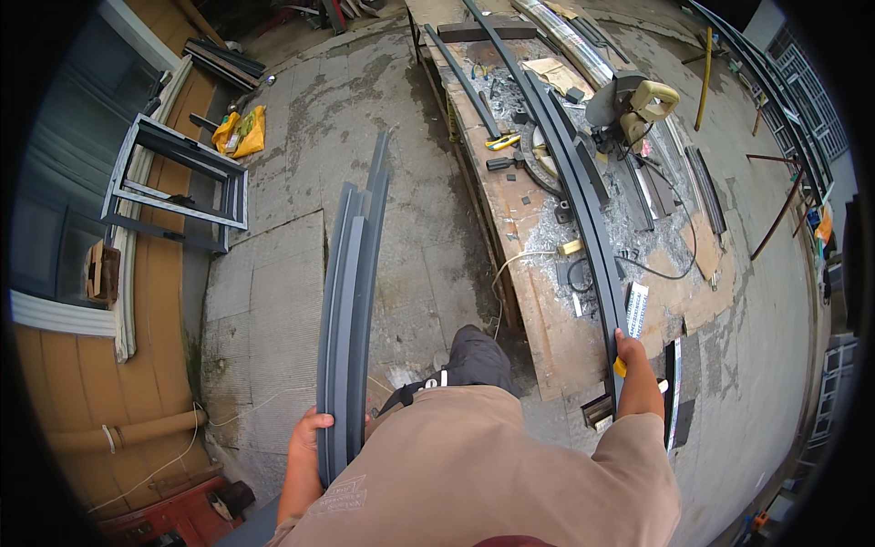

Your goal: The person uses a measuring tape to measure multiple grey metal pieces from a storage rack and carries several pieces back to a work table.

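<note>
My left hand [313, 432] grips a bundle of dark grey metal profiles [347, 308] near its lower end, thumb over the near face. The bundle stretches away over the paved floor on my left, its far ends staggered. On my right, a long grey metal profile [577, 191] lies lengthwise across the workbench [540, 349], over the mitre saw's base. My right hand [630, 354] is closed around the near part of this profile. Something yellow [620, 367] shows beneath that hand; what it is cannot be made out. A printed strip [637, 308] lies beside the profile.
A mitre saw [632, 113] with a cable stands on the bench among metal shavings. A yellow utility knife [503, 142] and a thinner profile [465, 82] lie at its left edge. A window frame [178, 184] leans by the left wall, near a yellow bag [240, 131].
</note>
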### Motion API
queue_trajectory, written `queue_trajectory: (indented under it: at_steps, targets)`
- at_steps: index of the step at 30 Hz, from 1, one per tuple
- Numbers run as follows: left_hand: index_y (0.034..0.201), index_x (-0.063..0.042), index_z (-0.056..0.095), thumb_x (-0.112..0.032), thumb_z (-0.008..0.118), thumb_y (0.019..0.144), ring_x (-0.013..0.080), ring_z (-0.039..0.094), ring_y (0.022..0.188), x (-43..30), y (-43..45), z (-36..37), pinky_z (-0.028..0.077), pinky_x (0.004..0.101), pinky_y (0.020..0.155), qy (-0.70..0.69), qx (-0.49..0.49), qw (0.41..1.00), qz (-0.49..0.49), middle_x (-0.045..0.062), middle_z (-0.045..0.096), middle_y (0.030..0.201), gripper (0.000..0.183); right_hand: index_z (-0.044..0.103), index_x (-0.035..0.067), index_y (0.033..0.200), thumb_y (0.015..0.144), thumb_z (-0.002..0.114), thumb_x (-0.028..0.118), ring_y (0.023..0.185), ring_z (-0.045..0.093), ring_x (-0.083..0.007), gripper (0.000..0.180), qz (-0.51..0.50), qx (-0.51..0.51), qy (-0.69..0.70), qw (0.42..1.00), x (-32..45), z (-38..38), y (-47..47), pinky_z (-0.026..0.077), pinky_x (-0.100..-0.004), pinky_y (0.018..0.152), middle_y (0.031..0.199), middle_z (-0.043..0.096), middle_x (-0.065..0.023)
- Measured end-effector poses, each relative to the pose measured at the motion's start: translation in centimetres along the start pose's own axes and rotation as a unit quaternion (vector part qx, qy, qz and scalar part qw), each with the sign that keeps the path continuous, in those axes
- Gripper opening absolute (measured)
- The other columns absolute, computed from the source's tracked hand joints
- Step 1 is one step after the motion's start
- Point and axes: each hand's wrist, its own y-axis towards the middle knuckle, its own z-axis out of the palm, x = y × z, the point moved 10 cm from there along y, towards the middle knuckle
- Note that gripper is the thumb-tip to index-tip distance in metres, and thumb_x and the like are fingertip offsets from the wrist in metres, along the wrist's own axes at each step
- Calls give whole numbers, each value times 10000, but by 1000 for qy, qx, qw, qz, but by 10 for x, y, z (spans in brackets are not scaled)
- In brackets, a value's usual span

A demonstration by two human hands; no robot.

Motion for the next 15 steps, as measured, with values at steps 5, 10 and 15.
queue_trajectory:
  at_steps: [5, 10, 15]
  targets:
    - [1325, 116, 590, -269, 792, 662, 379, 732, 1017, -73, 53, 15, 623, 468, 906, -9, -26, 999, -15, 287, 711, 1142, 793, 630, -53, 1342, 996, 512, 698, 1290, 629, -409, 835, 135, -91, 24, 986, 44, -46, -48, 505, -489, 1076, 1371, 644, -288]
    - [1322, 98, 593, -270, 788, 696, 379, 734, 1008, -153, 115, 39, 619, 482, 913, 30, -53, 998, 17, 283, 710, 1153, 752, 569, -31, 1377, 968, 649, 587, 1190, 666, -437, 745, 106, -196, 23, 975, 149, -112, -54, 555, -506, 992, 1323, 604, -280]
    - [1323, 100, 594, -282, 793, 699, 378, 735, 1006, -217, 184, 41, 620, 476, 909, 26, 12, 999, -24, 281, 710, 1161, 758, 633, 27, 1342, 973, 635, 542, 1184, 663, -437, 634, -81, -133, 37, 987, 338, -160, -61, 536, -503, 1012, 1304, 632, -284]
